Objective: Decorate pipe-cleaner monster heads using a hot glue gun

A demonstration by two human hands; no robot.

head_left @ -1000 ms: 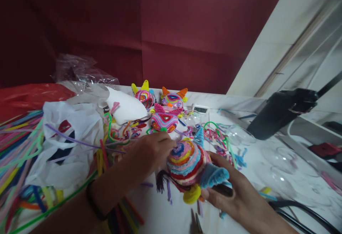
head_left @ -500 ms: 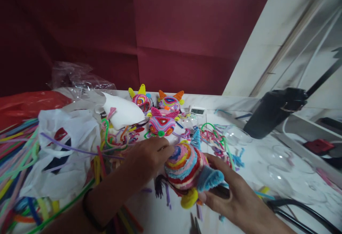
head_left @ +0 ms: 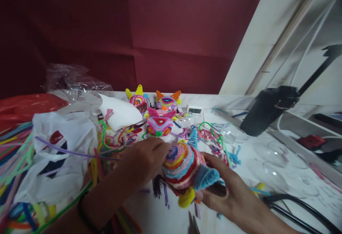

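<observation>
White marble-patterned table, strewn with loose coloured pipe cleaners, a crumpled white plastic bag, three small horned pipe-cleaner figures, clear plastic half-spheres.

Pipe-cleaner heap, plastic bag block left; bare tabletop right.

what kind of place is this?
Likely a craft table for pipe-cleaner work: loose pipe cleaners piled at left, finished horned balls lined up behind, and both hands on a striped ball.
</observation>
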